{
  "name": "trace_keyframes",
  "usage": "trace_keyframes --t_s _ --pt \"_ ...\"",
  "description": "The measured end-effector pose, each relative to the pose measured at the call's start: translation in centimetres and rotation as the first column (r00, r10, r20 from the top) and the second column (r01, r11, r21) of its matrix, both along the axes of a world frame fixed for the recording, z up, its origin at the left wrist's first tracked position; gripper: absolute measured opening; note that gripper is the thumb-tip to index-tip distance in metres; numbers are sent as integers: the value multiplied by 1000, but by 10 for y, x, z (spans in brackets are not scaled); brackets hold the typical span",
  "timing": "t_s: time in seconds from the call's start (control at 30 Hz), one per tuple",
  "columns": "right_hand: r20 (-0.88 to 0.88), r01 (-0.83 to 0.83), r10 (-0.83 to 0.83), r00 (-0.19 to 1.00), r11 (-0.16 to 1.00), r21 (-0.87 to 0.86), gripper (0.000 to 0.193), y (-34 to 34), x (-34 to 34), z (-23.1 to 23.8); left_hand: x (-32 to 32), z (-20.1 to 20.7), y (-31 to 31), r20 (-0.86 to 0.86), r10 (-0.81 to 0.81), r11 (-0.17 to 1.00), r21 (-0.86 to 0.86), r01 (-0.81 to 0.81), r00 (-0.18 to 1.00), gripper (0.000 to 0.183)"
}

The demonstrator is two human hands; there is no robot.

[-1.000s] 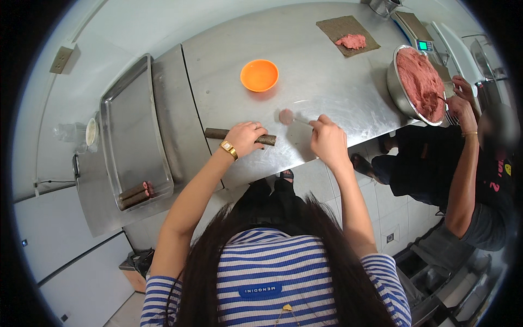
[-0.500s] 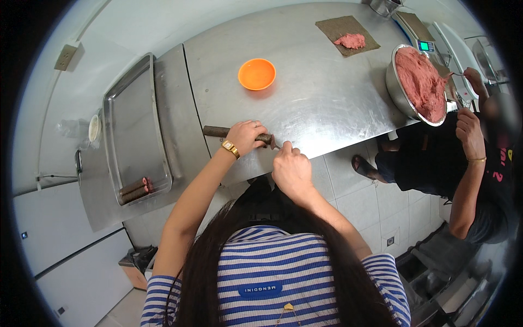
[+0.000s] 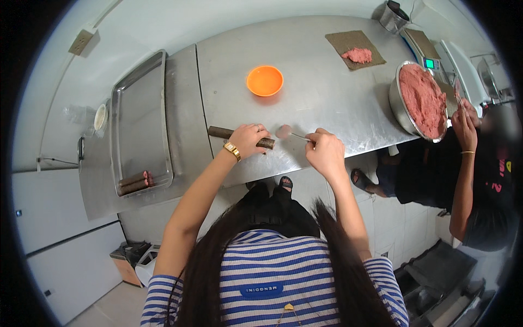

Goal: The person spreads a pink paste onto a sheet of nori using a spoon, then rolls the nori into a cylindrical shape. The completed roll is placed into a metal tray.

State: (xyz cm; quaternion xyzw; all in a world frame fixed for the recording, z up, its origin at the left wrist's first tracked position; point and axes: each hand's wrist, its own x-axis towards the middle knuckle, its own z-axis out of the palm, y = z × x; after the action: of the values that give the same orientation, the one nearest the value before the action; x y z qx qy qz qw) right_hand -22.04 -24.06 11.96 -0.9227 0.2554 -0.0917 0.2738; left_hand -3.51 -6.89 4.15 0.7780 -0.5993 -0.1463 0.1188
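Observation:
My left hand (image 3: 249, 140) is wrapped over a dark seaweed roll (image 3: 219, 132) lying on the steel table, with both of the roll's ends showing past the fingers. Closed around the handle of a spoon (image 3: 299, 136), my right hand (image 3: 326, 152) is at the table's near edge. The spoon's pinkish bowl end is just right of the roll's right end, apart from it. An orange bowl (image 3: 265, 82) stands farther back. At the far right lies a seaweed sheet (image 3: 340, 42) with a lump of pink minced meat (image 3: 358, 55) on it.
A metal tray (image 3: 115, 133) on the left holds filled seaweed rolls (image 3: 134, 182) at its near end. On the right are a steel bowl (image 3: 396, 98) of minced meat, a scale (image 3: 430, 64), a metal container (image 3: 394, 19) and a co-worker's hands (image 3: 463, 122).
My right hand has drawn the spoon away from the roll's right end, to the right. My left hand stays on the roll. The co-worker's hands have come together.

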Motion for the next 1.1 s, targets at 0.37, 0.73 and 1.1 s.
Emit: trace_keyframes --t_s 0.37,0.73,1.1 --pt "281 -257 211 936 957 137 13 -4 101 -26 9 -7 67 110 232 967 -131 -218 966 58" --pt "-184 -678 908 376 134 -722 14 89 256 6 -7 -32 46 145 364 931 -80 -356 920 60" --pt "-604 -691 794 73 -396 -605 14 147 301 19 -4 -45 58 65 479 861 -231 -454 876 53"
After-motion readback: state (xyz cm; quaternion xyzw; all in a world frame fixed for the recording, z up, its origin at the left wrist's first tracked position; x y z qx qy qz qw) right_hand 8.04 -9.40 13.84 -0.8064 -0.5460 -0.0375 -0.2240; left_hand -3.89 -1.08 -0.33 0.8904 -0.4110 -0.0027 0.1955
